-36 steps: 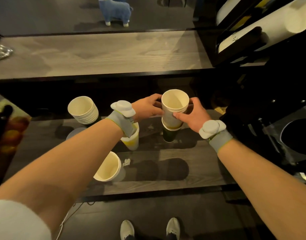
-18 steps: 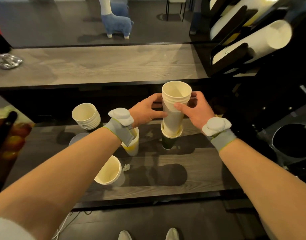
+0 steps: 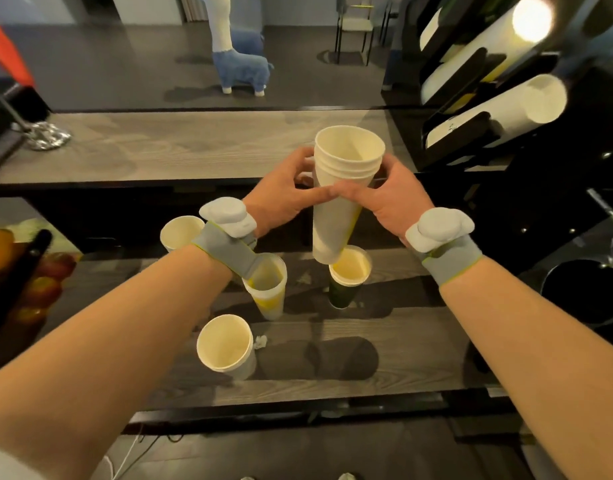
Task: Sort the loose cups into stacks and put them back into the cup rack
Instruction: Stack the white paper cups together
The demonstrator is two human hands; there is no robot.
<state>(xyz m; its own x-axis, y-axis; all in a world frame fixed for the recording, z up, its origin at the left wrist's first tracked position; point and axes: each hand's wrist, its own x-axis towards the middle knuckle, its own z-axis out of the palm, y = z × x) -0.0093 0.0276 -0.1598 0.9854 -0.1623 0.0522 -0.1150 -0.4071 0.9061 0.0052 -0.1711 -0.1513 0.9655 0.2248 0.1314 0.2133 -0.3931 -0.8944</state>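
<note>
Both hands hold a tall stack of white paper cups point(image 3: 336, 216) in the air, mouth up. My left hand point(image 3: 281, 195) grips it from the left, my right hand point(image 3: 381, 195) from the right, thumbs meeting in front. Just below the stack's base stands a dark green cup point(image 3: 346, 282) on the lower shelf. To its left are a yellow-banded cup point(image 3: 267, 289), a white cup point(image 3: 225, 346) nearer me, and a short white stack point(image 3: 181, 232) behind my left wrist. The black cup rack point(image 3: 471, 133) at the upper right holds long white cup stacks point(image 3: 499, 109).
A wooden counter point(image 3: 180, 147) runs behind the lower shelf point(image 3: 384, 362). A fruit bowl point(image 3: 17, 271) sits at the left edge, a dark round sink or bin point(image 3: 589, 292) at the right. A blue toy animal point(image 3: 242, 69) stands on the floor beyond.
The white stack has been lifted up out of the dark green cup; its base now clears that cup's rim. Both hands rose with it, and the view tilted upward.
</note>
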